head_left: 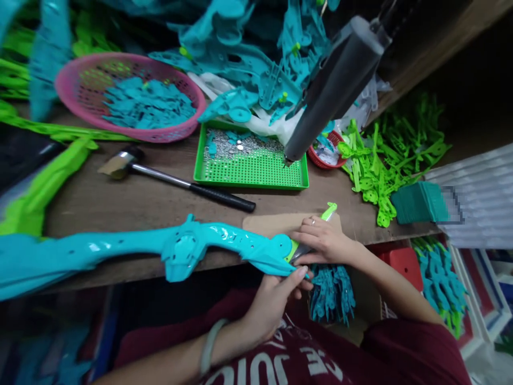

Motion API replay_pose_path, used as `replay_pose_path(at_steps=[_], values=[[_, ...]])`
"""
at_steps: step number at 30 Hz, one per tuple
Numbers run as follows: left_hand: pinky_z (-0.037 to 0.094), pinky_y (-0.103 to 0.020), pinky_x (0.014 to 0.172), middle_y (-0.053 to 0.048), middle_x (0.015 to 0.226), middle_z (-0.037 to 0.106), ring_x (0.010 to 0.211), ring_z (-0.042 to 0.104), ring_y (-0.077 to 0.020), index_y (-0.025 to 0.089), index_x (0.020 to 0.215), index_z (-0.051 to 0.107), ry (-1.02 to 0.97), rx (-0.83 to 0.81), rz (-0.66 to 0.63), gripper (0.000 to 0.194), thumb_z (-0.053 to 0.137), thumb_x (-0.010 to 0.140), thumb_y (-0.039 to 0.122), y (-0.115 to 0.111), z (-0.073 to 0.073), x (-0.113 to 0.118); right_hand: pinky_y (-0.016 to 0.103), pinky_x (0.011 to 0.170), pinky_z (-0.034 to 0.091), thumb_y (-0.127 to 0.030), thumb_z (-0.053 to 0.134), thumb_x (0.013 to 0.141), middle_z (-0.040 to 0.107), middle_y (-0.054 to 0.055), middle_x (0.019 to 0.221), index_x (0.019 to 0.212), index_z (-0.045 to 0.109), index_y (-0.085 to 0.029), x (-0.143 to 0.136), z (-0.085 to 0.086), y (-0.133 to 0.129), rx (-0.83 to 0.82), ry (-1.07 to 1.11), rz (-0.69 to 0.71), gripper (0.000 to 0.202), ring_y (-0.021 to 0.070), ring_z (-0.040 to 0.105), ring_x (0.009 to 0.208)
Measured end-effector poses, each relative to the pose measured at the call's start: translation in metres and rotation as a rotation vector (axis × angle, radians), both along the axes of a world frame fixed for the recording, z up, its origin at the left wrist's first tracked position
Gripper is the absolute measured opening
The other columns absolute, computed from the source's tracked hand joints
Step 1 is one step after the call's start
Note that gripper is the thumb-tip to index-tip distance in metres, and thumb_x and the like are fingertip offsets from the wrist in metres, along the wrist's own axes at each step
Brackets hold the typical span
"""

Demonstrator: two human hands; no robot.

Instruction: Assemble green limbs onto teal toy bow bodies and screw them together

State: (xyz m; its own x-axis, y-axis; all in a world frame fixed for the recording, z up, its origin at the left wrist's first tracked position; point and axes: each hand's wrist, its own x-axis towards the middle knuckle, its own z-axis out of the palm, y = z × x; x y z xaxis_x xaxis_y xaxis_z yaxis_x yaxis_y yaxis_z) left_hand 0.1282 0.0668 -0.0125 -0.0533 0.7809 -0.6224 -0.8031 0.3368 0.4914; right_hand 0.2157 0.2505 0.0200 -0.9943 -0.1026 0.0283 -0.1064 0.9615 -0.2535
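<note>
Stretching out leftward from both hands, the long teal part (pixel 152 240) lies along the near edge of the bench (pixel 120 208), its axis running nearly straight across the view, and its rounded end sits right between the hands. Left hand (pixel 270 302) comes in from below, closed on the pointed tip, thumb on top and fingers curled beneath. Right hand (pixel 331 243), from the other side, is half curled over the green strip (pixel 330 209), which slants away from that rounded end, up and to the right, above the cardboard (pixel 256 220). Both hands are about equally near, just apart from each other, and the joint is right there! Does the right one pinch or merely press? Can't tell; its own knuckles cover the strip's middle. Hidden too are the left fingertips, under the tip, and the frame cuts off the teal part's far end.
</note>
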Motion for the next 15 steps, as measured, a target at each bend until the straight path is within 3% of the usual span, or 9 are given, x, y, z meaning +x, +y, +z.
replay_pose_path(at_steps=[1,3,5,6,8,9,11,13,15], values=[[0.047,-0.019,0.052,-0.009,0.092,0.077,0.069,0.069,-0.0139,0.017,0.090,0.074,-0.038,-0.015,-0.050,0.036,0.084,0.074,0.048,0.001,0.002,-0.001,0.036,0.077,0.043,-0.059,0.050,0.098,0.069,0.013,0.092,0.123,0.064,-0.007,-0.002,-0.001,0.004,0.012,0.004,-0.001,0.060,0.0232,0.056,0.087],[0.050,-0.021,0.052,-0.009,0.088,0.077,0.068,0.070,-0.0157,0.018,0.091,0.074,-0.073,0.052,-0.316,0.033,0.074,0.084,0.049,-0.003,0.011,-0.013,0.035,0.075,0.043,-0.058,0.052,0.097,0.068,0.013,0.090,0.120,0.067,-0.008,-0.006,0.000,0.013,0.040,0.004,-0.001,0.057,0.0236,0.057,0.087],[0.054,-0.026,0.057,-0.008,0.078,0.076,0.068,0.071,-0.0188,0.020,0.090,0.076,0.133,0.279,-0.619,0.029,0.064,0.092,0.046,-0.013,0.023,-0.040,0.036,0.077,0.045,-0.055,0.053,0.098,0.068,0.013,0.090,0.119,0.067,-0.008,-0.008,0.003,0.022,0.063,-0.009,-0.007,0.053,0.0241,0.057,0.089],[0.054,-0.028,0.062,-0.006,0.078,0.076,0.071,0.072,-0.0198,0.022,0.093,0.077,0.377,0.411,-0.680,0.024,0.063,0.093,0.042,-0.019,0.028,-0.060,0.037,0.079,0.046,-0.053,0.053,0.098,0.068,0.013,0.091,0.120,0.067,-0.008,-0.008,0.004,0.026,0.071,-0.020,-0.009,0.052,0.0244,0.057,0.090],[0.056,-0.033,0.076,-0.007,0.100,0.079,0.088,0.073,-0.0229,0.026,0.105,0.075,1.049,0.564,-0.480,0.021,0.064,0.093,0.040,-0.030,0.034,-0.107,0.039,0.084,0.047,-0.051,0.053,0.099,0.069,0.013,0.093,0.124,0.066,-0.009,-0.007,0.007,0.034,0.078,-0.051,-0.014,0.050,0.0248,0.056,0.093],[0.056,-0.039,0.085,-0.009,0.108,0.078,0.100,0.072,-0.0271,0.026,0.110,0.074,1.390,0.541,-0.327,0.025,0.064,0.093,0.042,-0.033,0.034,-0.132,0.040,0.086,0.048,-0.050,0.053,0.099,0.070,0.014,0.095,0.126,0.065,-0.009,-0.006,0.008,0.037,0.078,-0.068,-0.019,0.050,0.0250,0.055,0.094],[0.050,-0.053,0.099,-0.014,0.121,0.073,0.118,0.064,-0.0364,0.022,0.119,0.070,1.821,0.462,-0.286,0.040,0.064,0.092,0.050,-0.034,0.027,-0.174,0.041,0.088,0.048,-0.049,0.053,0.099,0.071,0.015,0.100,0.130,0.064,-0.010,-0.004,0.010,0.042,0.069,-0.101,-0.029,0.051,0.0257,0.055,0.096],[0.048,-0.057,0.101,-0.016,0.122,0.072,0.119,0.062,-0.0388,0.019,0.122,0.066,1.952,0.468,-0.360,0.050,0.058,0.092,0.058,-0.027,0.014,-0.200,0.043,0.090,0.049,-0.049,0.054,0.098,0.071,0.016,0.105,0.133,0.063,-0.011,-0.002,0.010,0.045,0.058,-0.136,-0.041,0.052,0.0263,0.054,0.099],[0.053,-0.052,0.093,-0.014,0.111,0.073,0.108,0.066,-0.0359,0.018,0.116,0.065,1.911,0.487,-0.431,0.053,0.054,0.092,0.064,-0.017,0.001,-0.209,0.044,0.090,0.049,-0.050,0.055,0.098,0.071,0.016,0.109,0.136,0.062,-0.014,-0.002,0.010,0.047,0.043,-0.167,-0.057,0.053,0.0268,0.054,0.101]])
